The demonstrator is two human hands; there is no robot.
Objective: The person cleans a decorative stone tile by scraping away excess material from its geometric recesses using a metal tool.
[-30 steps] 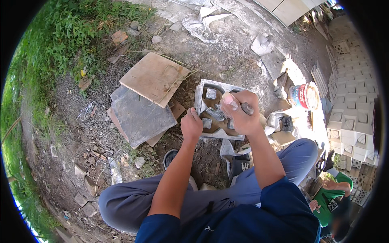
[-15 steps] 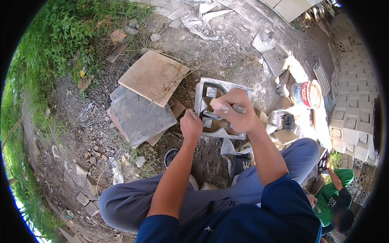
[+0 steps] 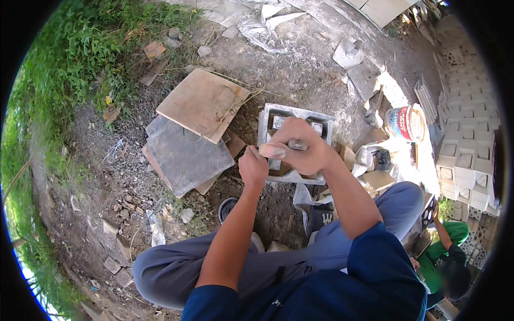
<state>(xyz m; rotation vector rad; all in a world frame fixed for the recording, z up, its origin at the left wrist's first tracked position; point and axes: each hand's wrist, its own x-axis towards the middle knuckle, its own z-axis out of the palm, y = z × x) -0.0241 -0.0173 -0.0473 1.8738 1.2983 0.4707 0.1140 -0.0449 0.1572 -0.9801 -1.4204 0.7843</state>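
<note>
Rectangular grey mould [image 3: 308, 114], square blocks [image 3: 317, 128] inside, on dirt ground [image 3: 292, 80] before me. Left hand [image 3: 253, 166]: grip curled closed at the mould's left rim; whether it clasps anything, I cannot tell. Right hand [image 3: 309, 155]: grip closed around a grey tool [image 3: 297, 145], above the mould. Leftward: tan board [image 3: 203, 104] overlapping a dark slab [image 3: 187, 158].

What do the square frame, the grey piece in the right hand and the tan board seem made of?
Square frame: likely metal, dull grey; scuffed, crisp-edged rim. Grey piece in the right hand: metal or stone, rounded end, mostly hidden. Tan board: probably plywood, matte; flat face, thin edge, faint stains.
</note>
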